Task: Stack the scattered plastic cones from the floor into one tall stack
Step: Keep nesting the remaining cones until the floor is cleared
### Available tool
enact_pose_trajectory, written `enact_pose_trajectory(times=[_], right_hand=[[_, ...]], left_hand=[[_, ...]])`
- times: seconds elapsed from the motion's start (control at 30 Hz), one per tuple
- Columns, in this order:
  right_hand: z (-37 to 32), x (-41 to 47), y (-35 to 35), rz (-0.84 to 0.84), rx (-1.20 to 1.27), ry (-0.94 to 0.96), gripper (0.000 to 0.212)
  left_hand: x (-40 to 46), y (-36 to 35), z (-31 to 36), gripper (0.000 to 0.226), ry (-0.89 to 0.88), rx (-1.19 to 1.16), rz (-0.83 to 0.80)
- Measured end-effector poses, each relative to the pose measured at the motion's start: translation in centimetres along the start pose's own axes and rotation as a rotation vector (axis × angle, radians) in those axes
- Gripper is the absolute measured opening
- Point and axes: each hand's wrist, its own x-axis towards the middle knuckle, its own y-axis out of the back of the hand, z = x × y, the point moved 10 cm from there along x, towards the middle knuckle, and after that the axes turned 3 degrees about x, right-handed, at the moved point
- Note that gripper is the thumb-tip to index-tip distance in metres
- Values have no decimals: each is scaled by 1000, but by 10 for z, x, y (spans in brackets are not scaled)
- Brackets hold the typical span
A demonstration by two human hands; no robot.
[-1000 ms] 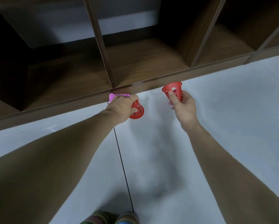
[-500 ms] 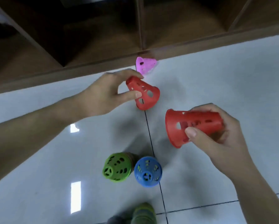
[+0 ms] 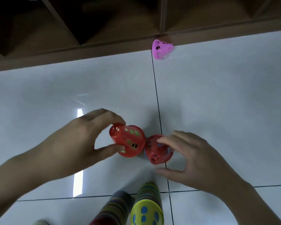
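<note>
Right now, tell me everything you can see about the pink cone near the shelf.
The pink cone is small, looks like glossy plastic and is pierced with round holes. It lies tipped on its side on the white tiled floor, at the wooden shelf unit's base edge, beside a dark tile seam. Its outline is slightly blurred. Neither hand touches it; it lies apart from the red cones.

Bare forearms, no sleeves; striped multicolour socks [image 3: 118, 207].

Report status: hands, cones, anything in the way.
Left hand pinching a red cone. Right hand open over the other red cone, which sits on something blue. Pink cone loose by the shelf. Nothing in the way.
</note>
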Motion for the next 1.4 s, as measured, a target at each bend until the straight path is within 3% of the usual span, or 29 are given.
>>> enact_pose_trajectory(times=[0.1,0.23,0.4,0.53,0.6,0.8,1.0,1.23,1.4], right_hand=[[11,-1,7,-7,164,-53,55],[49,14,35,171,267,-132,43],[114,28,47,352,458,-342,25],[155,30,45,437,538,-472,4],[172,30,41,454,568,-520,5],[205,25,27,394,492,-623,18],[201,24,21,362,496,-641,18],[183,36,24,365,585,-606,15],[159,43,24,359,642,-524,9]], left_hand=[[0,-16,1,46,-24,27,-45],[23,-17,-12,52,-62,-35,-237],[139,8,-60,40,3,-82,-23],[226,-26,-79,38,-197,65,20],[262,-40,-97,48,-214,132,24],[327,-68,-124,67,5,193,-84],[333,-74,-129,60,130,186,-68],[294,-86,-145,49,191,334,-238],[216,-66,-136,33,306,-103,-168]])
